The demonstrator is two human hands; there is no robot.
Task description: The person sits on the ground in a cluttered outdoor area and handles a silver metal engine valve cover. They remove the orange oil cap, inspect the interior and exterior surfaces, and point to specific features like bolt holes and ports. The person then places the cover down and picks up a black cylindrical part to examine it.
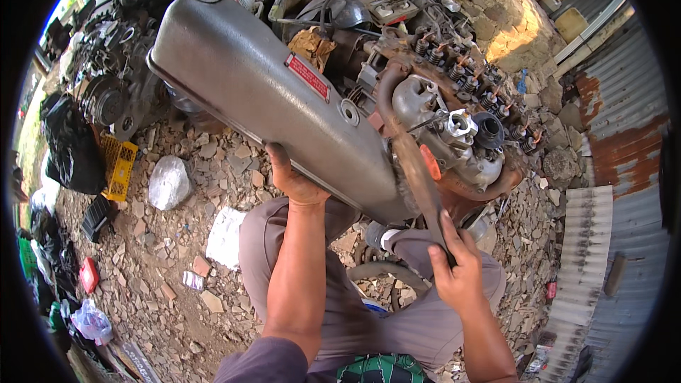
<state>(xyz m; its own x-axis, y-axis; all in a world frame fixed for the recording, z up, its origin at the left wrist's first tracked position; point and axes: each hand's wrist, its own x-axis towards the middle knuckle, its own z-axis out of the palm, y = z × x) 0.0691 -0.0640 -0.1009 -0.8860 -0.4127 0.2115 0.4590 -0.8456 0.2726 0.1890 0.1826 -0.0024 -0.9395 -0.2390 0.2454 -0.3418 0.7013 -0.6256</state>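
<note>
Brown earth ground littered with broken stone and tile (pixel 156 262) spread beneath a long, grey, box-shaped metal cover (pixel 241 71), and a rusty grey wall of corrugated metal (pixel 624 142) rose well to the cover's right. The cover was tilted above the person's trousered legs (pixel 418 319), its lower long edge in the left grip (pixel 301 184): that hand was partly closed, thumb on the near face, other fingers hidden. The right grip (pixel 457 269) was closed round the end of a narrow brown wooden brush (pixel 417 174), which reached to the cover's lower right end; whether its bristles touched could not be told. Right of the cover stood a rusty metal engine with rows of coil springs (pixel 464 74), partly blocked from sight by it. Left of the cover lay a heap of dark metal parts (pixel 106 99), a bulging black plastic bag (pixel 73 145), a yellow plastic crate (pixel 119 168) and a small red plastic container (pixel 89 274).
</note>
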